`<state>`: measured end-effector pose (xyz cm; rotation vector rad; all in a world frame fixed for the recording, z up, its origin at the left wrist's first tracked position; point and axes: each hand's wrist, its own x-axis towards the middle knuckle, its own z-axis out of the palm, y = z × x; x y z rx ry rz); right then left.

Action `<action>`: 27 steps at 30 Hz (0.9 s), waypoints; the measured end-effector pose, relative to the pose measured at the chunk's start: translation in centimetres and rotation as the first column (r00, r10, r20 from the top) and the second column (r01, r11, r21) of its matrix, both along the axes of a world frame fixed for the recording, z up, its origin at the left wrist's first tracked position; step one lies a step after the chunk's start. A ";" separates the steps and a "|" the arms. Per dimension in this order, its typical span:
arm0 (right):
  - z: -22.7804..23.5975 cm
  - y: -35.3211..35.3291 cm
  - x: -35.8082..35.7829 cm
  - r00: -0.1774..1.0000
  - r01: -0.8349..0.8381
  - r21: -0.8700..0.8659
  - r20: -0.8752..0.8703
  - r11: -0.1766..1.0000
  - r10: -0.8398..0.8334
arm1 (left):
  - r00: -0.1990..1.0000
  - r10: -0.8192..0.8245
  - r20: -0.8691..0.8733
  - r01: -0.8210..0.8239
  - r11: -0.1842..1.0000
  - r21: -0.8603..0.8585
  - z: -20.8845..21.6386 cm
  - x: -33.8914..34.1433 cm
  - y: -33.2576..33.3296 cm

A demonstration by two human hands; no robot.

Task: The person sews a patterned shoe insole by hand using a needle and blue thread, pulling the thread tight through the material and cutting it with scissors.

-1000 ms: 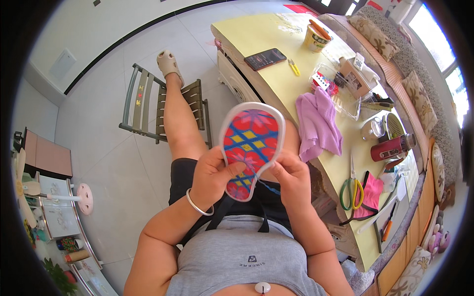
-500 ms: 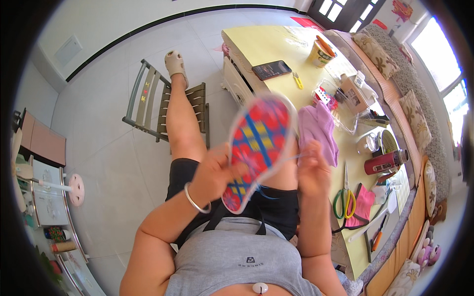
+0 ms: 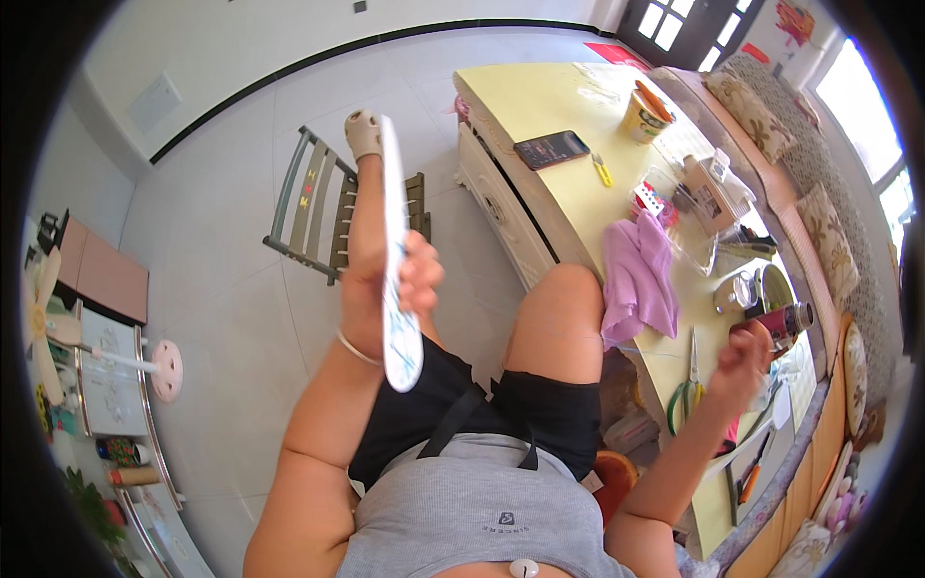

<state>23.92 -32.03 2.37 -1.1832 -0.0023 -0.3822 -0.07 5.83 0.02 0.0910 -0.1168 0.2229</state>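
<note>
My left hand (image 3: 364, 297) grips a stitched insole (image 3: 395, 246) upright, its thin edge and white side with blue stitches turned to me. The coloured face is hidden. Out over the right of the table, my right hand (image 3: 740, 371) is raised with its fingers pinched together, smeared by motion. A faint thread (image 3: 621, 347) crosses above my right thigh toward it; whether a needle is in the pinch cannot be made out. Scissors (image 3: 686, 390) with green and yellow handles lie beside that hand, and a dark red thermos (image 3: 785, 320) is just beyond it.
On the yellow-topped table (image 3: 520, 96) are a phone (image 3: 551, 150), a yellow cutter (image 3: 601, 170), a paper tub (image 3: 647, 114), a lilac cloth (image 3: 640, 275) and a tissue box (image 3: 713, 197). My foot rests on a folding chair (image 3: 323, 207). A white fan (image 3: 166, 371) stands at left.
The insole has turned from its patterned face to edge-on and moved left with my left hand. My right hand has swung away to the right, over the table.
</note>
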 end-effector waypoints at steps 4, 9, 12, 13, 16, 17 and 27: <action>0.3 12.0 -9.6 0.840 -0.511 -0.317 0.012 0.799 0.542 | 0.944 -0.290 0.156 0.297 0.955 -0.024 -2.0 1.6 -4.7; 1.5 17.0 -13.9 0.608 -0.341 -0.734 0.304 0.587 0.733 | 0.917 -0.369 0.151 0.382 0.921 -0.071 -2.5 1.9 -7.0; 1.1 18.0 -14.8 0.571 -0.323 -0.742 0.342 0.587 0.746 | 0.912 -0.384 0.147 0.396 0.916 -0.069 -3.3 1.9 -7.2; 0.7 18.3 -14.9 0.565 -0.318 -0.736 0.359 0.598 0.743 | 0.911 -0.386 0.142 0.399 0.914 -0.074 -3.0 1.8 -7.4; 0.3 18.5 -15.0 0.571 -0.324 -0.725 0.362 0.607 0.737 | 0.910 -0.397 0.119 0.406 0.912 -0.062 -2.6 1.8 -7.5; 0.2 18.5 -15.1 0.575 -0.330 -0.723 0.356 0.607 0.737 | 0.910 -0.399 0.111 0.406 0.912 -0.052 -2.5 1.8 -7.5; 0.6 18.2 -15.0 0.562 -0.311 -0.735 0.369 0.603 0.740 | 0.950 -0.310 0.037 0.311 0.950 -0.015 -2.4 2.0 -7.7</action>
